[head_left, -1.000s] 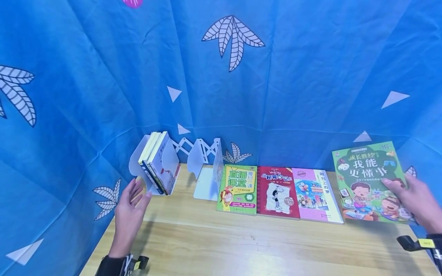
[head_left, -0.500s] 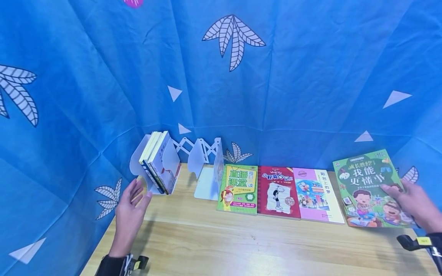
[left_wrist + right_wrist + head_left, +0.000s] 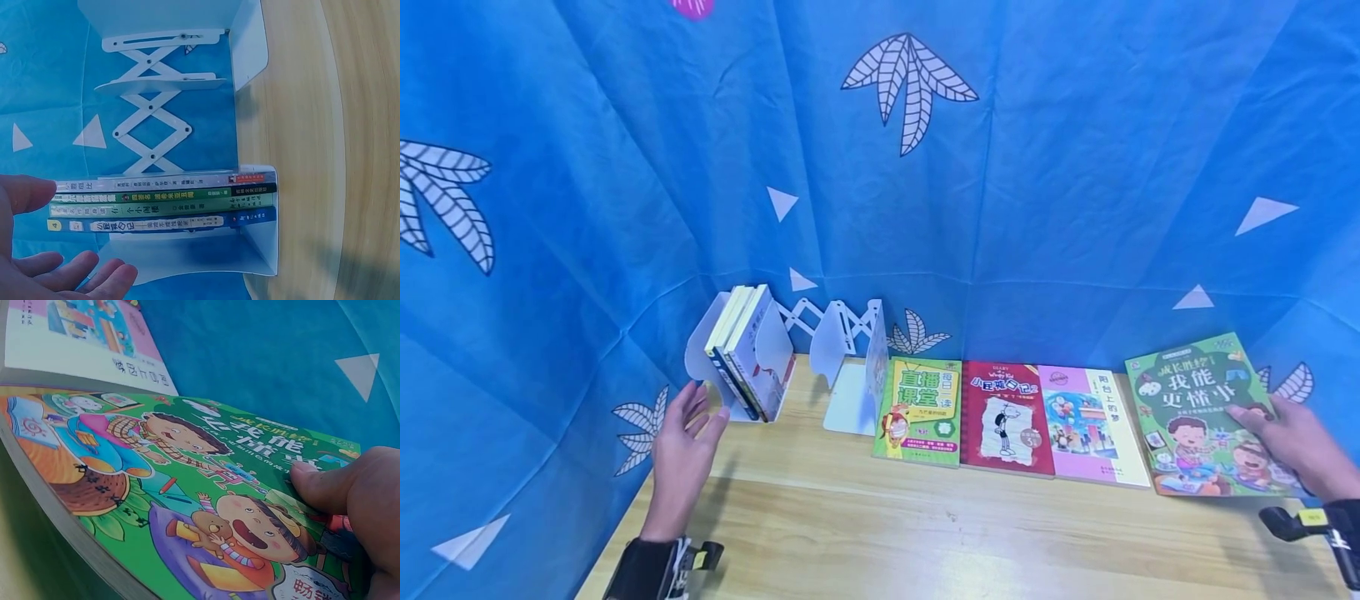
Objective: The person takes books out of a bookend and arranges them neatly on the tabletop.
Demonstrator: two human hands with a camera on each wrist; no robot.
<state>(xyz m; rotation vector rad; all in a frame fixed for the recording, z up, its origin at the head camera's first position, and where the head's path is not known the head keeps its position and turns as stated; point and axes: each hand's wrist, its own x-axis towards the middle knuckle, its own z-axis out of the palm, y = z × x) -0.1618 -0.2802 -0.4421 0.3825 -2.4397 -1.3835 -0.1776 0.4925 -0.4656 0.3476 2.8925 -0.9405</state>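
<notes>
because your right hand (image 3: 1300, 442) pinches the green book (image 3: 1191, 429) near its right edge, thumb on the cover and the other fingers hidden, the grip probably leaves most of the cover showing; that one book is at the right end of the one table (image 3: 925, 533), tilted, and whether it touches the wood is hard to tell. your left hand (image 3: 688, 442) holds nothing, its thumb and fingers wide apart at the left end of the white rack (image 3: 850, 400), perhaps ready to steady it; contact cannot be made out. left of your green book three more lie flat in a row, one yellow-green book (image 3: 917, 412), one red book (image 3: 1006, 417), one pink book (image 3: 1086, 425), likely spread so each cover shows. in the rack's leftmost bay four books (image 3: 162, 203) stand spines outward, presumably propped by its plates. beyond hangs a blue curtain (image 3: 887, 225).
</notes>
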